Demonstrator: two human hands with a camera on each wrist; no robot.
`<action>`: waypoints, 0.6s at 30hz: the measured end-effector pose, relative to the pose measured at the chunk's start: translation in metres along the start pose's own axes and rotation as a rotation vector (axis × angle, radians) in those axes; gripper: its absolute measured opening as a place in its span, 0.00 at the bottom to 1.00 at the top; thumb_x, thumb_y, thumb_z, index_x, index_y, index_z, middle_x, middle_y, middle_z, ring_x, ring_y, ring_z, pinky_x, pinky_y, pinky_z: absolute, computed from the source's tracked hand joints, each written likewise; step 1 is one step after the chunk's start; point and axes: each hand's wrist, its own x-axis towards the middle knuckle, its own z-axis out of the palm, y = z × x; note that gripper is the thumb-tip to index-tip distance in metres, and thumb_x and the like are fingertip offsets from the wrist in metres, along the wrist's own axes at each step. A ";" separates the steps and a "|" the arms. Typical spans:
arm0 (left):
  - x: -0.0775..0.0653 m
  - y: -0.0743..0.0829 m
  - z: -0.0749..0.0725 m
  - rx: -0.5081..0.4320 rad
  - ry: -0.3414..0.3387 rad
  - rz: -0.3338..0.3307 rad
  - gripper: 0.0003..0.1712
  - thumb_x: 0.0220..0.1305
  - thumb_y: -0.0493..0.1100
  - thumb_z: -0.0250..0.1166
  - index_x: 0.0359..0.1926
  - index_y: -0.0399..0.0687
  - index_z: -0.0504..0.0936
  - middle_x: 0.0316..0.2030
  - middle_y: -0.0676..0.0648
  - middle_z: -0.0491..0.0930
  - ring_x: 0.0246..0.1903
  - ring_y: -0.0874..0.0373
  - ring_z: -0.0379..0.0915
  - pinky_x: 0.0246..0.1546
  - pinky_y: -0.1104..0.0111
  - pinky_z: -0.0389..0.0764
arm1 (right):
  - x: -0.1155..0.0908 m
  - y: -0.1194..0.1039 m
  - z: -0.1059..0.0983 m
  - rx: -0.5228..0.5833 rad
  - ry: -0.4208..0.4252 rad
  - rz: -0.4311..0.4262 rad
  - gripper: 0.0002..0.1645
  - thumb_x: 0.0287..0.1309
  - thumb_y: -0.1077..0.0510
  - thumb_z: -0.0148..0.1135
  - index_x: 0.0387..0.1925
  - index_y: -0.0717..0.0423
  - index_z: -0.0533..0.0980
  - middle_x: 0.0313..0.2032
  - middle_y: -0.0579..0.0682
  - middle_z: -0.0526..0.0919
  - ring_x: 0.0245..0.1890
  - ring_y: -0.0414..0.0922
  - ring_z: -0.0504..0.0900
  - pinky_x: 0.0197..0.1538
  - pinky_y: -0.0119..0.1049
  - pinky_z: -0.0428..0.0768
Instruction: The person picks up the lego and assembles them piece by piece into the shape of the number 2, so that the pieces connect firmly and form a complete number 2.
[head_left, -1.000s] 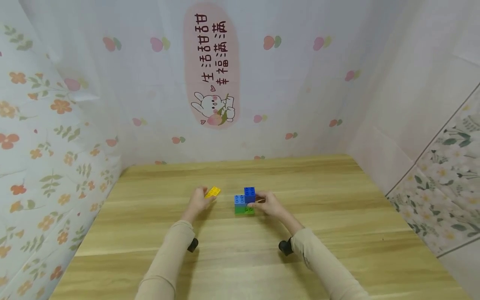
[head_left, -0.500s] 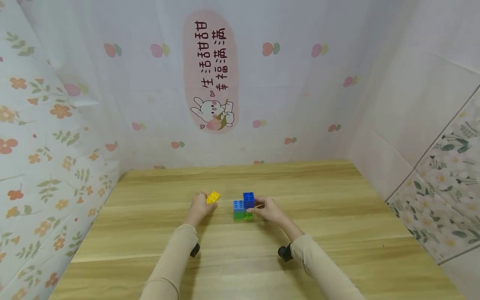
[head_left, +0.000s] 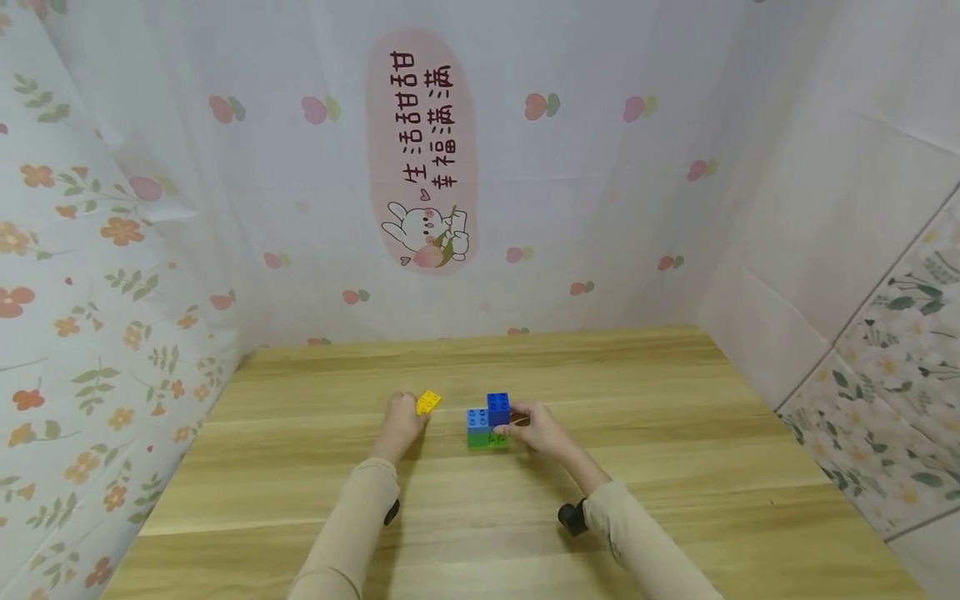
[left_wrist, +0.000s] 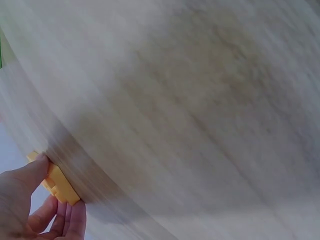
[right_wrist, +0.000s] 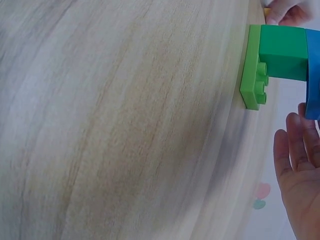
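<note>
My left hand (head_left: 402, 419) pinches a yellow toy building brick (head_left: 428, 402) between thumb and fingers; the left wrist view shows the same yellow brick (left_wrist: 60, 185) held just over the table. To its right stands a small stack of studded bricks: a light green base (right_wrist: 251, 75), a green brick (right_wrist: 283, 50) on it, a light blue brick (head_left: 477, 418) above, and a dark blue brick (head_left: 498, 407) at the top right. My right hand (head_left: 542, 429) holds the stack's right side at the dark blue brick. Its thumb and index finger are mostly outside the right wrist view.
The wood-grain table (head_left: 480, 517) stretches around both hands. A white cloth with printed fruits (head_left: 585, 208) hangs behind its back edge. Patterned sheets close off the left and right sides. Black wrist devices (head_left: 572, 517) sit under the sleeves.
The head view has tilted up a little, so everything appears lower. My left hand has turned slightly with the yellow brick. The right hand keeps its hold on the stack.
</note>
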 end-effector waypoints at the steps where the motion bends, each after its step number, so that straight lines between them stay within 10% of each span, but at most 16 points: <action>1: 0.000 0.000 0.000 0.006 0.001 0.004 0.18 0.53 0.38 0.67 0.39 0.26 0.76 0.37 0.35 0.72 0.36 0.49 0.70 0.42 0.60 0.77 | 0.000 0.001 0.001 0.003 0.001 0.003 0.26 0.54 0.55 0.62 0.51 0.68 0.72 0.42 0.59 0.82 0.44 0.52 0.79 0.50 0.42 0.78; 18: -0.003 -0.002 -0.002 0.129 -0.049 0.090 0.21 0.56 0.37 0.64 0.44 0.21 0.71 0.41 0.30 0.71 0.44 0.41 0.67 0.51 0.55 0.71 | 0.001 -0.001 0.006 0.002 0.015 0.011 0.27 0.55 0.55 0.62 0.52 0.69 0.72 0.42 0.59 0.82 0.43 0.51 0.80 0.48 0.41 0.79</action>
